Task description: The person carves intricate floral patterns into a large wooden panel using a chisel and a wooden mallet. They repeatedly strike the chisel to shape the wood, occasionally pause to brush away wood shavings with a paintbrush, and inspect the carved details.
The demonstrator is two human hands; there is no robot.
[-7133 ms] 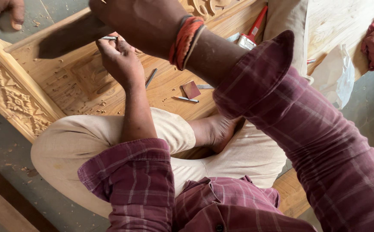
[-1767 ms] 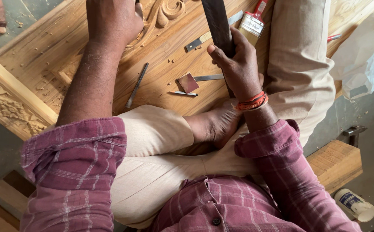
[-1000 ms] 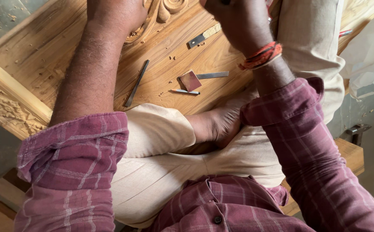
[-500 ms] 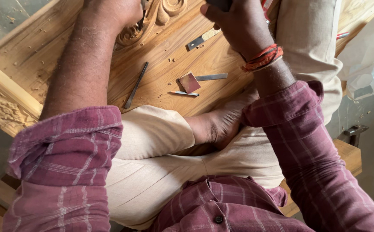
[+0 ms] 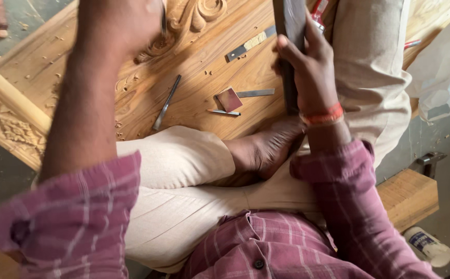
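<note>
My left hand (image 5: 127, 26) steadies a chisel (image 5: 163, 20) on the carved wooden panel (image 5: 132, 88) while my right hand (image 5: 310, 72) grips a dark mallet (image 5: 291, 57), raised for striking.

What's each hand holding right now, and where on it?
The right hand grips a dark wooden block around its lower end. The left hand pinches a thin metal chisel near its top, tip on the carved scroll.

Soft, even daylight fills the scene, bright on the carved wooden panel (image 5: 132, 77) with only faint shadows under the loose chisels (image 5: 166, 103). The near left sleeve (image 5: 59, 222) is blurred and out of focus; the white plastic bag (image 5: 444, 72) looks slightly overexposed.
</note>
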